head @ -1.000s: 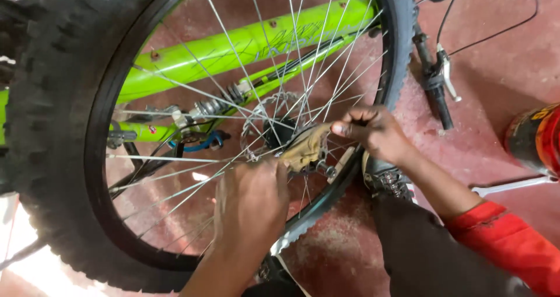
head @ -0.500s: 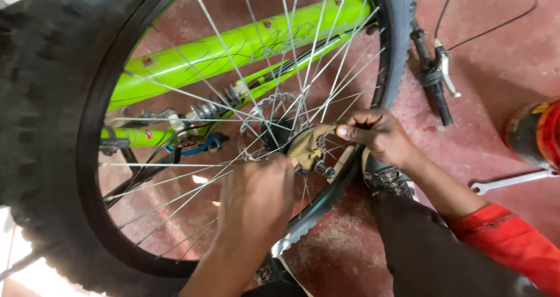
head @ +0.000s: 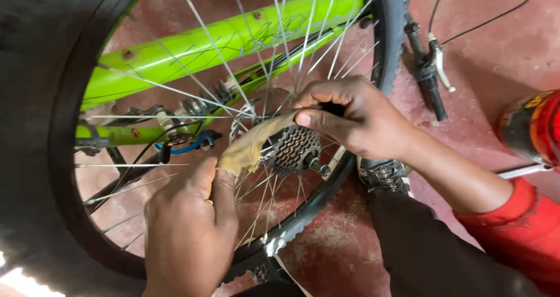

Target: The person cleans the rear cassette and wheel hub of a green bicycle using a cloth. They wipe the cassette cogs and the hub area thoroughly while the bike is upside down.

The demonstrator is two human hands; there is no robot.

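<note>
Both hands pinch a grubby tan rag [head: 248, 150] stretched tight between them; left hand [head: 189, 233] clamps the lower end, right hand [head: 356, 119] the upper; sprocket cluster [head: 296, 150] sits just under the right thumb, behind the spokes [head: 198, 26].

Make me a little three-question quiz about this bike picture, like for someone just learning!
1. True or false: both hands hold the rag.
2. What colour is the bike frame? A) red B) green C) blue
3. Fill in: the rag stretches beside the toothed ______ at the middle of the wheel.

Key
1. True: the left hand pinches one end, the right hand the other.
2. B
3. Cogs, between the spokes.
</note>
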